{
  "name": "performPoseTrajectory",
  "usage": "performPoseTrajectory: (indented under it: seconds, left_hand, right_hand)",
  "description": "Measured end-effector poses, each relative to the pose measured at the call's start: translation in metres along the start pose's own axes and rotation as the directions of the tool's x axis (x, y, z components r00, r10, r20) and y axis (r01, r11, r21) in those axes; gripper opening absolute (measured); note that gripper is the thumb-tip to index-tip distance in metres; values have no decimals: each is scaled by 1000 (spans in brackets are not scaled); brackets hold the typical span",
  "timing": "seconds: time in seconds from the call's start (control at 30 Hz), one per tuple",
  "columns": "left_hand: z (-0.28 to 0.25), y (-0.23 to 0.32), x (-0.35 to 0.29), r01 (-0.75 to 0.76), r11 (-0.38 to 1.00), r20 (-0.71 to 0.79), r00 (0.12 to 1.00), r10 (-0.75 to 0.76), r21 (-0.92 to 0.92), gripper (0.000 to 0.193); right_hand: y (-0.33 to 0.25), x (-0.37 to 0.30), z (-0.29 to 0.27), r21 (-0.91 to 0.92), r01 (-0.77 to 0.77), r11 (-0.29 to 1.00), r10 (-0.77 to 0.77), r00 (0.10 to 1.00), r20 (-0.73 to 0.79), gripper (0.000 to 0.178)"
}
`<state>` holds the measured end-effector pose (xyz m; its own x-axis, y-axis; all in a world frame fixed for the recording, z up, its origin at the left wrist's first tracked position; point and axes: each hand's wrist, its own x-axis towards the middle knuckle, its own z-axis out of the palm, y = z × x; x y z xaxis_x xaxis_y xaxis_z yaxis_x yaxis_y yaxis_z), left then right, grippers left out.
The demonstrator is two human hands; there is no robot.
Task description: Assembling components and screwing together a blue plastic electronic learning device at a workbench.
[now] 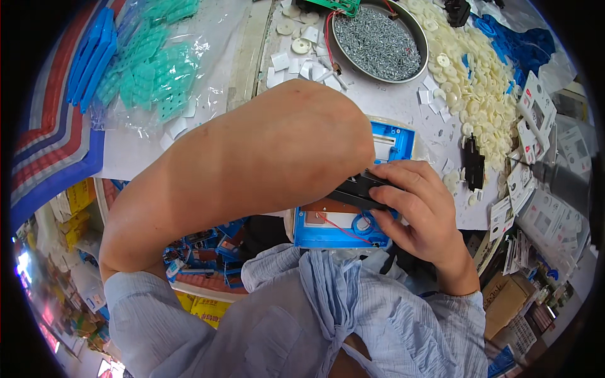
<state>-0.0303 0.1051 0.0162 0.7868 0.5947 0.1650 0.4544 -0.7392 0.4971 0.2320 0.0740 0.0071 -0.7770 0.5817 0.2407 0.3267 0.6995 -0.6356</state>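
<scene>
At the centre, right hand [419,211] holds one black part [360,191] near the table's [467,211] lower edge; left hand is hidden, its grip I cannot tell.

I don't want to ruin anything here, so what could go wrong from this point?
The thin red wire in the blue casing could get pinched if the black part in the right hand pressed on it. The open round pan could perhaps spill its small metal pieces if the left forearm bumped it.

One metal dish [425,47], one green circuit board [343,6], one held black part [356,191], two arms [246,157]
</scene>
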Motion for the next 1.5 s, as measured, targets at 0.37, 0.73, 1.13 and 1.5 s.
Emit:
performPoseTrajectory:
  seconds: [0.37,0.73,1.13,1.5]
  left_hand:
    - [-16,29,2,-36,965,226,974,-24,258,6]
    - [-13,16,-6,-73,986,223,974,39,149,5]
    - [-15,13,-2,-90,974,173,983,53,209,7]
    - [-10,35,-27,84,985,186,976,-112,151,30]
  right_hand:
    - [-3,1,-1,-24,4,1000,-4,1000,12,35]
    - [-2,5,0,-15,11,1000,-11,1000,2,34]
    - [-6,10,-3,-13,-8,1000,9,999,33,37]
    - [-8,3,3,-15,1,1000,-2,1000,-12,39]
